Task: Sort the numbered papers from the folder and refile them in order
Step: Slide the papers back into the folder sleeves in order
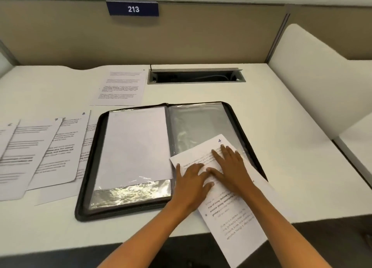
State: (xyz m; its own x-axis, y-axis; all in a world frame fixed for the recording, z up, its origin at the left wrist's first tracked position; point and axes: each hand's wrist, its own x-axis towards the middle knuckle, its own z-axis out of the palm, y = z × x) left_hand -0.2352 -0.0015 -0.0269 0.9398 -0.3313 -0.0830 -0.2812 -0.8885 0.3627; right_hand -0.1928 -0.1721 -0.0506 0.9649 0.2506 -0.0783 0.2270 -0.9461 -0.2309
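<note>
A black zip folder [91, 167] lies open on the white desk. Its left clear sleeve [136, 147] holds a blank-faced sheet; the right sleeve [199, 123] looks empty. A printed paper marked 4 [237, 217] lies tilted across the folder's lower right corner and hangs over the desk's front edge. My left hand [191, 183] and my right hand [231, 167] both rest flat on its upper part, fingers straight. Papers marked 7 [40, 147] and 8 [70, 143] lie fanned to the left with others. Another sheet [120, 88] lies further back.
A cable slot with an open lid [196, 76] is set into the desk behind the folder. A beige partition with a sign reading 213 [132, 9] backs the desk. A white divider [314, 86] stands along the right side.
</note>
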